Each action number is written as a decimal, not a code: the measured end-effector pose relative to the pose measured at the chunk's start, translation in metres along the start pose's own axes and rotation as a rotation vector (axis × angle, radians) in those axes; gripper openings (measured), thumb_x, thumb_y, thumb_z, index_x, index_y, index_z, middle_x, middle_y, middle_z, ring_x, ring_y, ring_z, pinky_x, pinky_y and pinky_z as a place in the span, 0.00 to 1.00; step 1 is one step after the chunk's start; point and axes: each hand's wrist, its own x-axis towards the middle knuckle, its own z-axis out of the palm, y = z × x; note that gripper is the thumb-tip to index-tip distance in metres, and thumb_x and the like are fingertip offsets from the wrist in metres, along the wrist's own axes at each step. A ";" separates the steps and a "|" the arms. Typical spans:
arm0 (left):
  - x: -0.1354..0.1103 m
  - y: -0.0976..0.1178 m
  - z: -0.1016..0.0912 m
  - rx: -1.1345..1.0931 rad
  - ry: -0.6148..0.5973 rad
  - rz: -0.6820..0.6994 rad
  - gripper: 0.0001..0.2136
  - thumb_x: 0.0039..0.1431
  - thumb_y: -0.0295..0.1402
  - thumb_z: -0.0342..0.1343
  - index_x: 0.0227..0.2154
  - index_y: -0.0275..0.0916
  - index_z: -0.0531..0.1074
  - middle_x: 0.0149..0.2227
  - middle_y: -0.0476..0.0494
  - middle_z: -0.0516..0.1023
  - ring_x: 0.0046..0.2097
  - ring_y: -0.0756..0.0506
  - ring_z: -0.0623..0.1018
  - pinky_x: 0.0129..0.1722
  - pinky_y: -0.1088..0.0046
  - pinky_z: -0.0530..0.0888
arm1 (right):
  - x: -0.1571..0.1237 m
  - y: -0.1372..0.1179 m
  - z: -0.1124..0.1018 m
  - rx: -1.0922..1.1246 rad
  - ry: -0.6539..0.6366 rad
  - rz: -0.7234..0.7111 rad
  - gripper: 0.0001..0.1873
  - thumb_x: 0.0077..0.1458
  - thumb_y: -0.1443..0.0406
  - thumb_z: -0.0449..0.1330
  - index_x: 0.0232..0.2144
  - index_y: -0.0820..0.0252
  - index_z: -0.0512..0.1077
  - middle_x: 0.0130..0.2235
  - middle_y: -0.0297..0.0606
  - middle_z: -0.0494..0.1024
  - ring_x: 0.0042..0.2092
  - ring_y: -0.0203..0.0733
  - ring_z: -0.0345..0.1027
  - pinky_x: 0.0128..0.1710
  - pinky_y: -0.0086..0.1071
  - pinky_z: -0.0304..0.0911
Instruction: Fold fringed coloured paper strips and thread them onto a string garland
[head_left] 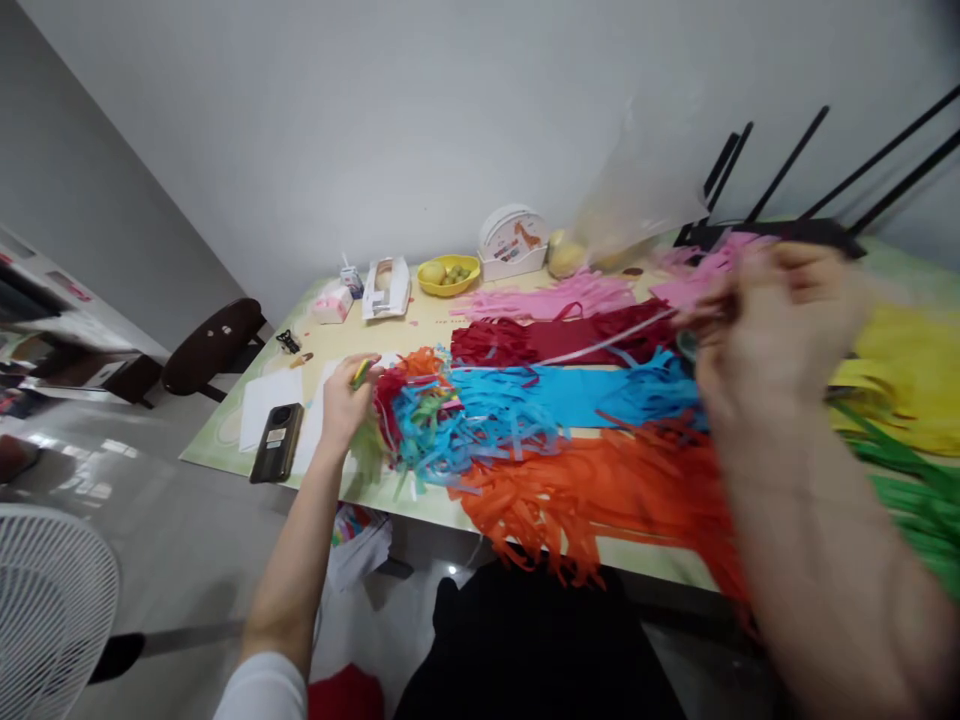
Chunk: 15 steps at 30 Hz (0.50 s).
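My left hand (pixel 343 402) is closed on a small bundle of mixed-colour paper strips (pixel 420 410) at the left end of the table, with green strips hanging below the fingers. My right hand (pixel 772 335) is raised close to the camera and smeared by motion. Its fingers seem pinched near a pale thin strip (pixel 600 345) running across the dark red fringed paper (pixel 555 340). Sheets of fringed paper lie side by side: pink (pixel 555 298), blue (pixel 540 398), orange (pixel 600 490), yellow (pixel 907 375) and green (pixel 915 490).
A dark phone (pixel 276 442) lies on white paper (pixel 266 395) at the table's left edge. A yellow bowl (pixel 448 274), a white box, a tissue pack (pixel 331 304) and a round calendar stand (pixel 512 240) sit at the back. A brown stool (pixel 212 343) and a white fan (pixel 52 610) stand on the left.
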 end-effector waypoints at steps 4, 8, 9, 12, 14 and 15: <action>-0.016 0.049 0.007 -0.339 -0.182 -0.121 0.13 0.55 0.39 0.60 0.38 0.35 0.80 0.27 0.46 0.80 0.30 0.47 0.77 0.33 0.73 0.72 | -0.058 -0.011 0.038 -0.208 -0.549 0.137 0.08 0.51 0.60 0.64 0.32 0.59 0.73 0.21 0.30 0.69 0.20 0.33 0.61 0.19 0.29 0.57; -0.028 0.078 0.023 -0.540 -0.380 -0.180 0.12 0.53 0.39 0.62 0.32 0.34 0.80 0.22 0.49 0.75 0.25 0.51 0.72 0.29 0.76 0.68 | -0.100 -0.021 0.067 -0.230 -0.843 0.161 0.11 0.56 0.60 0.59 0.38 0.62 0.75 0.24 0.31 0.72 0.21 0.32 0.62 0.22 0.28 0.58; -0.030 0.081 0.026 -0.562 -0.403 -0.182 0.12 0.53 0.39 0.62 0.29 0.34 0.79 0.22 0.49 0.75 0.25 0.51 0.71 0.29 0.76 0.67 | -0.105 -0.021 0.070 -0.225 -0.871 0.161 0.11 0.57 0.60 0.59 0.38 0.62 0.75 0.24 0.31 0.72 0.22 0.32 0.63 0.23 0.28 0.58; -0.035 0.081 0.034 -0.594 -0.448 -0.188 0.13 0.52 0.39 0.63 0.22 0.33 0.75 0.22 0.50 0.74 0.26 0.52 0.70 0.29 0.77 0.66 | -0.110 -0.019 0.070 -0.214 -0.898 0.172 0.11 0.56 0.60 0.60 0.36 0.63 0.75 0.24 0.32 0.72 0.25 0.33 0.64 0.25 0.27 0.58; -0.038 0.080 0.035 -0.622 -0.474 -0.217 0.14 0.51 0.40 0.64 0.21 0.33 0.74 0.22 0.50 0.74 0.26 0.52 0.70 0.29 0.77 0.66 | -0.109 -0.017 0.067 -0.223 -0.894 0.185 0.11 0.55 0.60 0.60 0.35 0.63 0.74 0.24 0.32 0.72 0.25 0.33 0.63 0.25 0.27 0.57; -0.039 0.079 0.035 -0.661 -0.492 -0.242 0.14 0.51 0.41 0.65 0.22 0.33 0.75 0.23 0.50 0.74 0.26 0.52 0.71 0.30 0.77 0.66 | -0.108 -0.016 0.064 -0.229 -0.888 0.192 0.11 0.55 0.60 0.60 0.35 0.63 0.74 0.24 0.32 0.72 0.25 0.33 0.63 0.25 0.27 0.57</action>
